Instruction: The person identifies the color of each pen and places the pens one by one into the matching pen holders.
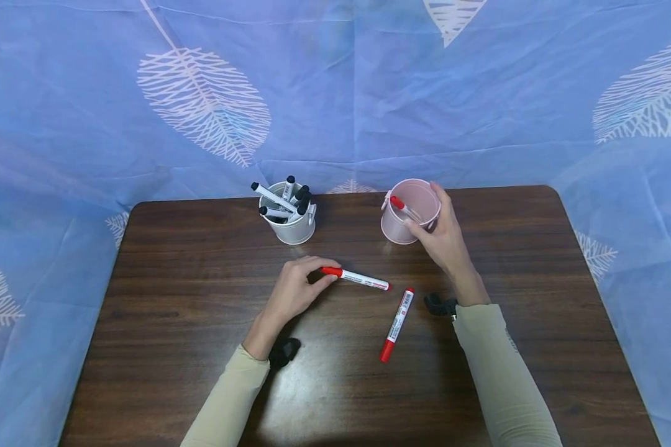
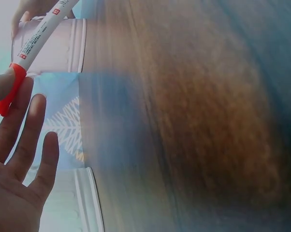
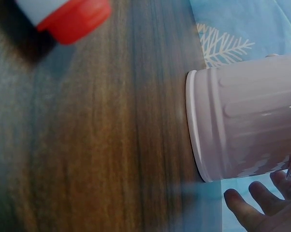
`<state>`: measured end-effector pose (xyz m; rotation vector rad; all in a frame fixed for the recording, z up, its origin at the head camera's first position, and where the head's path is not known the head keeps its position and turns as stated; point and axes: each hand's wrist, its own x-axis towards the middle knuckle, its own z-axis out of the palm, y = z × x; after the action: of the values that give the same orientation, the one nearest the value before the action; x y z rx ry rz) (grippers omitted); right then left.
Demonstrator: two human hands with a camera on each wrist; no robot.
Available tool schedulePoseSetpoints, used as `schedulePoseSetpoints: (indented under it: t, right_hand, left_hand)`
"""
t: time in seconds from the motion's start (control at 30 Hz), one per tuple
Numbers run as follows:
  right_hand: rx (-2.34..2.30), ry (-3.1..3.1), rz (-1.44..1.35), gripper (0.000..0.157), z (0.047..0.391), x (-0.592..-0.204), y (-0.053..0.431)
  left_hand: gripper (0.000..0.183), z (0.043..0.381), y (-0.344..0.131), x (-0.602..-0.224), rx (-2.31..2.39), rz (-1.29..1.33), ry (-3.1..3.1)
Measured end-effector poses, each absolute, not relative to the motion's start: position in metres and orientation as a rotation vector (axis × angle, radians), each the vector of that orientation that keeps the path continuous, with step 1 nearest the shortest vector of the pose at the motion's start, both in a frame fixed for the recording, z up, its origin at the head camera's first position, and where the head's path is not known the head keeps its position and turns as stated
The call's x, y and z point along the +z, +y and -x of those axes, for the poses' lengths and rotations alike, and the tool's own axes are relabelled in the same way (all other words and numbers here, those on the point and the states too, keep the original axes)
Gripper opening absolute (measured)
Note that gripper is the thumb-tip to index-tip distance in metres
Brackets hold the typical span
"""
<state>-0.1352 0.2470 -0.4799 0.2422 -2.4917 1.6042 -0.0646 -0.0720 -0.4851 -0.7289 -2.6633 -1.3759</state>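
Observation:
My left hand (image 1: 293, 288) pinches a red-capped white marker (image 1: 365, 279) by its cap, between thumb and index finger. In the left wrist view the other fingers are spread, and the marker (image 2: 41, 38) slants up toward the pink bucket. My right hand (image 1: 446, 242) holds the rim of the small pink bucket (image 1: 398, 231), thumb at the front and a finger at the right side. Inside that bucket leans one red marker (image 1: 398, 203), its red end up. Another red marker (image 1: 398, 323) lies on the table between my forearms.
A small white bucket (image 1: 295, 233) holding several black-capped markers (image 1: 273, 197) stands at the back left. Both buckets are near the far edge of the dark wooden table (image 1: 173, 310). Behind it hangs a blue cloth (image 1: 313, 93) with white leaf prints.

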Motion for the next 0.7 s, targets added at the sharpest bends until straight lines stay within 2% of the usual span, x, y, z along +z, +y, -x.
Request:
schedulePoseSetpoints:
  t: [0.47,0.7]
  right_hand:
    - [1.583,-2.513,-0.222,0.090,0.135,-0.481,0.247]
    - [1.596,-2.523,-0.209,0.091,0.135,-0.479,0.246]
  left_hand:
    - [0.019,0.068,-0.077,-0.469,-1.528,0.645,-2.524]
    - [0.017,0.068,-0.077,-0.458,-1.714,0.433,-2.461]
